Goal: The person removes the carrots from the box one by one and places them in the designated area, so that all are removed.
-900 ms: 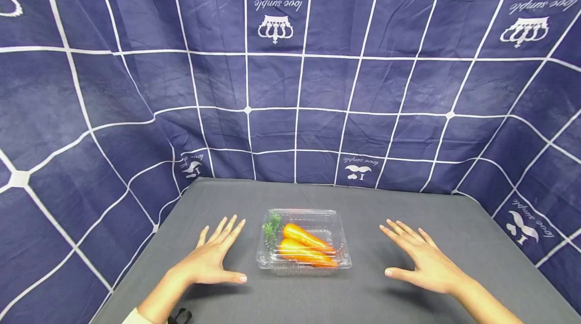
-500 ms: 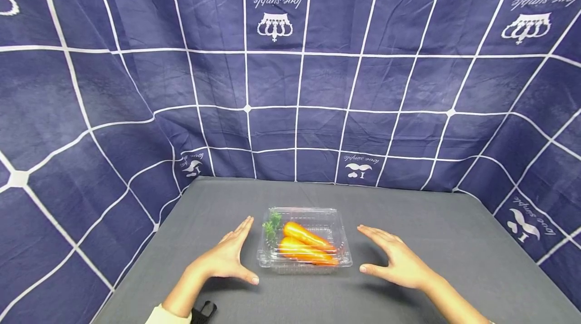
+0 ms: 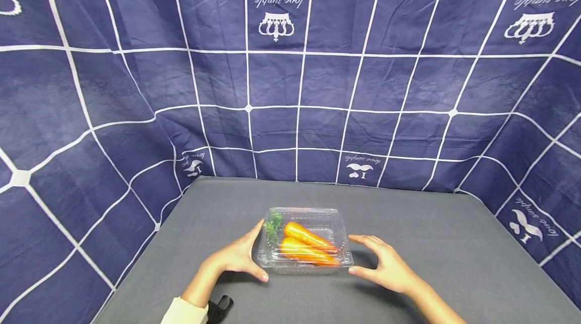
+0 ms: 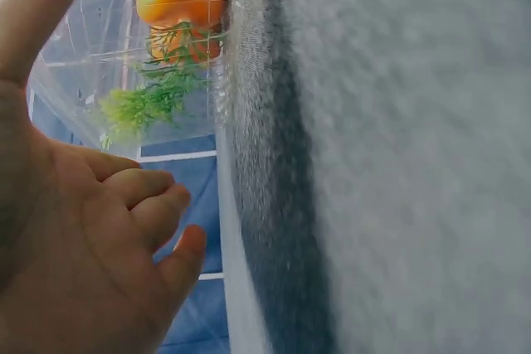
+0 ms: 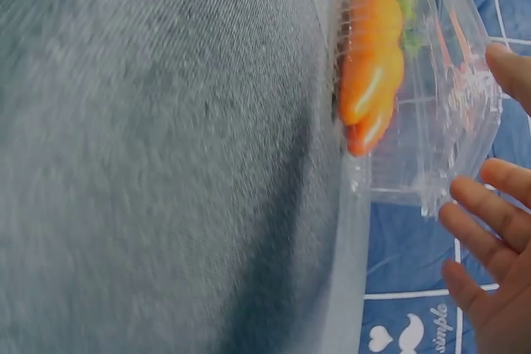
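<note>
A clear plastic clamshell box [image 3: 317,216] stands on the grey tabletop with its lid down. Inside lie two orange carrots [image 3: 301,252], and green leafy tops [image 3: 274,224] show at the box's left end. My left hand [image 3: 236,254] is at the left side, thumb by the front left corner and fingertips along the side wall. On the other side my right hand [image 3: 389,266] spreads thumb and fingers around the front right corner. In the right wrist view its fingers [image 5: 494,201] are parted close to the clear wall. Whether either hand touches the box I cannot tell.
The grey table [image 3: 436,233] extends around the box. Behind and at both sides hangs a navy cloth [image 3: 327,82] with white grid lines. A black strap [image 3: 220,309] lies by the left wrist, next to a cream sleeve [image 3: 183,311].
Both hands have moved inward from either side, from well apart to right beside the box. Their spread fingers have drawn closer together. The box has stayed in place.
</note>
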Motion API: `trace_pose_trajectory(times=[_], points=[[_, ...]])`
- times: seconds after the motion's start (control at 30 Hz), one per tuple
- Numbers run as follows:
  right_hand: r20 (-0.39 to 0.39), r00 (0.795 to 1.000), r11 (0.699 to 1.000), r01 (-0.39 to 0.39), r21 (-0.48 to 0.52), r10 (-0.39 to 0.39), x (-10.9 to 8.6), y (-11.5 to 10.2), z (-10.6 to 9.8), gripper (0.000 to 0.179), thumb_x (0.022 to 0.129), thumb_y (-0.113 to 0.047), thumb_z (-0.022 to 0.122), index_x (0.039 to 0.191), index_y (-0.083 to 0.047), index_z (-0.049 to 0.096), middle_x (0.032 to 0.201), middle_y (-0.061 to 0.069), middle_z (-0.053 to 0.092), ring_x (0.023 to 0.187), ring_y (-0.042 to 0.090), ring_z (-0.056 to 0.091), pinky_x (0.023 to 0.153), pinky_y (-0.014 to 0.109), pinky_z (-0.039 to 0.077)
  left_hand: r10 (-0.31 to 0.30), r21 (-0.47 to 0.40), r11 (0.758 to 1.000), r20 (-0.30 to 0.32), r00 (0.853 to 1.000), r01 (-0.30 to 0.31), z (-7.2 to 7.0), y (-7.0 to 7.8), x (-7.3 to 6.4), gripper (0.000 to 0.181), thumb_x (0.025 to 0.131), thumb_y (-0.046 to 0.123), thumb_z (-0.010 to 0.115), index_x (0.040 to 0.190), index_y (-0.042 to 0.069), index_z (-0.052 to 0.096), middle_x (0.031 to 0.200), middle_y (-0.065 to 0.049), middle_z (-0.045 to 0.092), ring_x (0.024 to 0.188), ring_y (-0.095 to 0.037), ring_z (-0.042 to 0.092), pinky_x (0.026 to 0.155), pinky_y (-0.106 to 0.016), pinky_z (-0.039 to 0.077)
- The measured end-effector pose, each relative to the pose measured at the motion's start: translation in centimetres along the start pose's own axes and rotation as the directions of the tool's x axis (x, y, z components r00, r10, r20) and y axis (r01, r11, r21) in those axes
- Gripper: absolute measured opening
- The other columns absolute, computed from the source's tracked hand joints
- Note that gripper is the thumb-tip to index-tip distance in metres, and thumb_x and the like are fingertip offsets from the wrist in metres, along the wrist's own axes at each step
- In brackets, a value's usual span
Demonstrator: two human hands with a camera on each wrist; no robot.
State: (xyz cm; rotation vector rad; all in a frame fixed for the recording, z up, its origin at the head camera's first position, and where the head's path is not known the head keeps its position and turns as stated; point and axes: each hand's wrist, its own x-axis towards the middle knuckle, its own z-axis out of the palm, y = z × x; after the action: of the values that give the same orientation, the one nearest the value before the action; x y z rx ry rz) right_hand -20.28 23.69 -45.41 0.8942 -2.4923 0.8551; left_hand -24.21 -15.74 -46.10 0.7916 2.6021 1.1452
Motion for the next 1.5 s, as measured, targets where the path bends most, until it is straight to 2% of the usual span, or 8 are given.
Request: trace_pose_trajectory(times=[0.27,0.43,0.53,0.8,1.13,1.4,1.5], points=[[-0.049,0.998,0.994,0.033,0.102,-0.028,0.0,0.0,0.8,0.05,0.077,-0.028,0.085,0.12,-0.01,0.067,0.116,-0.009,0.066,0.107,0.013,0.062,0.089,0.029,0.048,0.021,-0.081,0.997,-0.001,1.0,-0.021,0.8,-0.7,1.7,0.138,0.054,0.024,0.097,0.151,-0.01,0.004,0.15,-0.035,0.024,0.138,-0.046,0.027,0.11,-0.059,0.022],[-0.068,0.997,0.988,0.056,0.144,-0.046,0.0,0.2,1.1,0.047,0.077,-0.025,0.085,0.118,-0.01,0.068,0.114,-0.008,0.067,0.106,0.014,0.063,0.092,0.02,0.044,0.088,-0.173,0.981,-0.003,0.996,-0.088,1.3,-1.1,2.4,0.139,0.054,0.017,0.097,0.153,-0.005,0.002,0.152,-0.03,0.024,0.138,-0.042,0.027,0.11,-0.057,0.021],[-0.077,0.996,0.985,0.064,0.159,-0.052,0.0,0.2,1.1,0.045,0.076,-0.024,0.085,0.117,-0.011,0.069,0.113,-0.007,0.067,0.105,0.014,0.063,0.093,0.016,0.041,0.107,-0.21,0.972,-0.01,0.994,-0.107,1.4,-1.2,2.5,0.139,0.053,0.015,0.097,0.153,-0.002,0.002,0.152,-0.029,0.026,0.137,-0.039,0.03,0.11,-0.054,0.021],[-0.07,0.998,0.986,0.022,0.162,-0.011,0.0,0.2,1.1,0.042,0.075,-0.023,0.086,0.114,-0.018,0.07,0.11,-0.005,0.069,0.103,0.015,0.065,0.092,0.019,0.044,0.099,-0.194,0.975,-0.048,0.994,-0.106,1.9,-1.4,2.4,0.137,0.055,0.017,0.097,0.153,-0.003,0.003,0.149,-0.031,0.03,0.133,-0.041,0.035,0.109,-0.054,0.026],[-0.074,0.997,0.991,-0.01,0.136,0.02,-0.1,0.3,1.1,0.042,0.069,-0.008,0.087,0.108,-0.009,0.072,0.104,0.003,0.072,0.099,0.02,0.067,0.089,0.022,0.047,0.089,-0.219,0.971,-0.06,0.994,-0.101,2.1,-2.1,2.5,0.134,0.055,0.018,0.096,0.154,0.001,0.007,0.149,-0.027,0.032,0.133,-0.038,0.036,0.108,-0.05,0.027],[-0.056,0.998,0.989,-0.008,0.15,0.017,0.0,0.3,0.9,0.04,0.073,-0.01,0.085,0.112,-0.013,0.073,0.109,0.001,0.071,0.102,0.017,0.066,0.089,0.022,0.047,0.093,-0.212,0.972,-0.067,0.993,-0.105,1.9,-2.3,2.4,0.131,0.056,0.02,0.096,0.154,0.002,0.01,0.147,-0.026,0.036,0.13,-0.037,0.04,0.107,-0.049,0.03],[-0.056,0.998,0.988,-0.001,0.157,0.01,0.1,0.0,0.8,0.039,0.074,-0.008,0.084,0.112,-0.01,0.073,0.108,0.003,0.071,0.102,0.018,0.066,0.089,0.023,0.047,0.08,-0.213,0.973,-0.064,0.995,-0.092,1.9,-2.2,2.3,0.131,0.056,0.02,0.096,0.153,0.002,0.01,0.148,-0.027,0.034,0.131,-0.038,0.038,0.107,-0.051,0.029]])
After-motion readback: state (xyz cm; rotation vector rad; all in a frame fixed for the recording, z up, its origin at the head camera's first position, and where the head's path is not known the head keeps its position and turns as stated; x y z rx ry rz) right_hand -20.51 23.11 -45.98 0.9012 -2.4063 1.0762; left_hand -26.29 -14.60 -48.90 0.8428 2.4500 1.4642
